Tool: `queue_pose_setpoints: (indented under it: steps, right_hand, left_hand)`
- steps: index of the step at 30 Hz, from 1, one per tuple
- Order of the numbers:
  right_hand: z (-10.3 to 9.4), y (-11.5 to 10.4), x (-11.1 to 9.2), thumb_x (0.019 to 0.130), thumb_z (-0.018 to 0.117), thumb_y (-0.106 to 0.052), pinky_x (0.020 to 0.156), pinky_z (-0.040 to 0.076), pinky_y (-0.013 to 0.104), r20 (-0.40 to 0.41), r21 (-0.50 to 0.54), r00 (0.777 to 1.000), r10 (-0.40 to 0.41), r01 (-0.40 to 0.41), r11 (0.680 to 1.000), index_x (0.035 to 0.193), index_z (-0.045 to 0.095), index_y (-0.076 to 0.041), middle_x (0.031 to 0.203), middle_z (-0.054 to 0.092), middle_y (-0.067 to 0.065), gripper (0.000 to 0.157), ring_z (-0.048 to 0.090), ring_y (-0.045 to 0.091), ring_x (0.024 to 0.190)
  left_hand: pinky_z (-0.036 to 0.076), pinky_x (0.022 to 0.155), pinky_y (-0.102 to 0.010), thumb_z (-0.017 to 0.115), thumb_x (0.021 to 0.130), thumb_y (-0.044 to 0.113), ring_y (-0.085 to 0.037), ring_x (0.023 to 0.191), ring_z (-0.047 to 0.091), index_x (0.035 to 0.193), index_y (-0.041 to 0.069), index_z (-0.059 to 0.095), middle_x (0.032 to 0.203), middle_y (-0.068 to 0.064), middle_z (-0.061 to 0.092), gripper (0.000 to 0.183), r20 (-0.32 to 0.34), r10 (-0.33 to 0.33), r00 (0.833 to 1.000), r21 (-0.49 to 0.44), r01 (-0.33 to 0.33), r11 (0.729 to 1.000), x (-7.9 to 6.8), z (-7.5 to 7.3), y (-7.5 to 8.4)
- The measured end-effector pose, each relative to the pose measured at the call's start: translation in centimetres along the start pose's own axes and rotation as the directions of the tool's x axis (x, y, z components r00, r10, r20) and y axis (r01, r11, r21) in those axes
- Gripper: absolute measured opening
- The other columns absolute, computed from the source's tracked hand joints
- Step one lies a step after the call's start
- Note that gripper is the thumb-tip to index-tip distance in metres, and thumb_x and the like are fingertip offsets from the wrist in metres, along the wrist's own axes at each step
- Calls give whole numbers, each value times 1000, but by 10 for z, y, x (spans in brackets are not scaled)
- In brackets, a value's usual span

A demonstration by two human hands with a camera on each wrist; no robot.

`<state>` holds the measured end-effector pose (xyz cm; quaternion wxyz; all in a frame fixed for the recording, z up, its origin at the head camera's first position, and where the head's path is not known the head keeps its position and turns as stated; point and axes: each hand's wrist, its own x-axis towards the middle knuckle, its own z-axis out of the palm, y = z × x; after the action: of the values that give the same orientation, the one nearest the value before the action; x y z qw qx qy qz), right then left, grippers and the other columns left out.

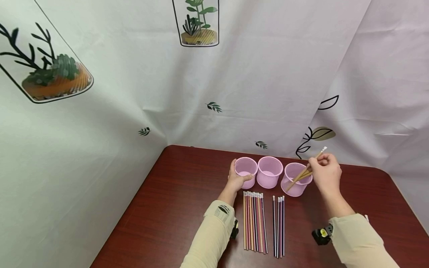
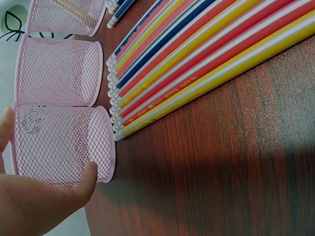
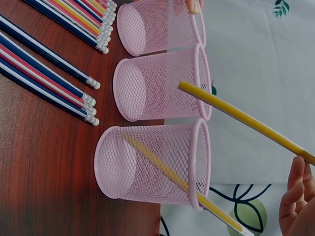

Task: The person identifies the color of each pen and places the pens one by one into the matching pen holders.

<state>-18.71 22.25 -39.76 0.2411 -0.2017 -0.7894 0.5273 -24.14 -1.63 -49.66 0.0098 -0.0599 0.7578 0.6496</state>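
Three pink mesh pencil cups stand in a row on the table. My left hand [image 1: 236, 180] holds the left cup [image 2: 59, 142], thumb across its front and fingers on its far side. Beside it is the middle cup [image 1: 269, 182]. My right hand [image 1: 326, 174] is over the right cup [image 3: 147, 184], pinching a yellow pencil [image 3: 241, 116] near its eraser end. That pencil slants down to the left, its lower end near the middle cup's rim in the right wrist view. Another yellow pencil [image 3: 220, 212] leans inside the right cup, eraser end up.
In front of the cups, a row of striped pencils [image 1: 254, 223] in red, yellow and blue lies side by side, erasers toward the cups. Right of it lies a smaller group of mostly dark pencils [image 1: 279, 227]. A patterned cloth [image 1: 234, 82] hangs behind the table [image 1: 187, 208].
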Motion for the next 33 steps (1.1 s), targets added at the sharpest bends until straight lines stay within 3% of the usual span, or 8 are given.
queue_pose_setpoints:
  steps: [7, 21, 33]
  right_hand:
    - [-7, -3, 5, 79, 53, -9, 49, 37, 11, -87, 74, 996, 12, -5, 997, 80, 46, -16, 56, 51, -26, 10, 51, -7, 52]
    - [-14, 1, 12, 79, 56, -10, 49, 38, 9, -154, 78, 988, 26, -14, 997, 79, 46, -18, 63, 51, -19, 13, 50, -7, 57]
    - [-13, 14, 11, 80, 56, -15, 56, 36, 13, -145, -14, 988, 49, -52, 999, 82, 44, -20, 72, 47, -13, 13, 45, -2, 65]
  left_hand:
    - [24, 101, -55, 81, 63, 3, -41, 125, 28, 141, 20, 32, 141, -15, 36, 94, 0, 0, 1000, -8, 0, 1000, -1, 0, 0]
    - [23, 101, -56, 81, 63, 2, -41, 126, 27, 141, 20, 32, 141, -15, 35, 95, -2, -1, 1000, -16, 1, 1000, 1, 2, -1]
    - [23, 101, -55, 81, 63, 1, -42, 125, 26, 141, 21, 32, 141, -15, 36, 94, 2, -2, 1000, -31, 2, 1000, 2, 1, -3]
